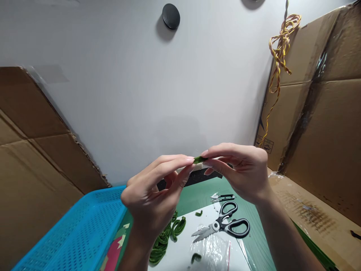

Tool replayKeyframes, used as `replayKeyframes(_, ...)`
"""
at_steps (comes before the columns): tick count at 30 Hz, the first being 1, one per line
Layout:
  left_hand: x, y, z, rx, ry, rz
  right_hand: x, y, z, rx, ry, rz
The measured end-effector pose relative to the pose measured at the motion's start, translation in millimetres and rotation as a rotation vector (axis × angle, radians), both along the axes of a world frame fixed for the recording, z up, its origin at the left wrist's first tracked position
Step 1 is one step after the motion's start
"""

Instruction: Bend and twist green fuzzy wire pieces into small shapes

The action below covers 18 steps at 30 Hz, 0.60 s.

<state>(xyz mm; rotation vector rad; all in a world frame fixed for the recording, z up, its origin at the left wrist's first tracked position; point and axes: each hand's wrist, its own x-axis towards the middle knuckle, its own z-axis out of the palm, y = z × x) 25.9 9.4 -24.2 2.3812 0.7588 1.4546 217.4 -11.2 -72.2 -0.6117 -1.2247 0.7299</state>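
Note:
My left hand (158, 184) pinches one end of a short green fuzzy piece, seemingly pipe cleaner (200, 160), between thumb and fingertips. The other end sits in the pinch of my right hand (239, 169), so the piece stretches level between them, above the table. Below lies a white sheet (180, 259) with a pile of curled green pipe cleaner pieces (160, 246), partly hidden by my left wrist. Two small bent bits, one green bit (199, 213) and another green bit (196, 258), lie apart from the pile. Open-bladed scissors (216, 226) with black-and-grey handles rest beside them.
Small thread snips (222, 197) lie behind the scissors, and a clear plastic bag (211, 250) in front. A blue perforated basket (81, 226) stands at left. Cardboard walls, a left panel (36, 150) and a right panel (318, 105), flank the table. Twisted yellow cord (279, 52) hangs at right.

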Motion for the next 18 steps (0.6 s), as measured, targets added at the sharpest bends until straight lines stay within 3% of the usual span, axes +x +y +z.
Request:
replayKeyframes(5, 0.3, -1.0, 1.8, -0.064, -0.005, 0.029, 1.3, -0.3, 1.2, 0.086, -0.099, -0.068)
replayKeyframes(8, 1.4, 0.7, 3.1, -0.240, 0.000, 0.049, 2.0, 0.0, 0.9, 0.100, -0.135, -0.109)
replayKeyframes(13, 3.4, 8.5, 4.8, -0.587, -0.054, -0.080, 0.1, 1.4, -1.2, 0.106, -0.201, -0.156)
replayKeyframes(18, 3.2, 11.4, 6.2, -0.669, -0.044, -0.171, -1.8, 0.5, -2.0, 0.112, -0.198, -0.141)
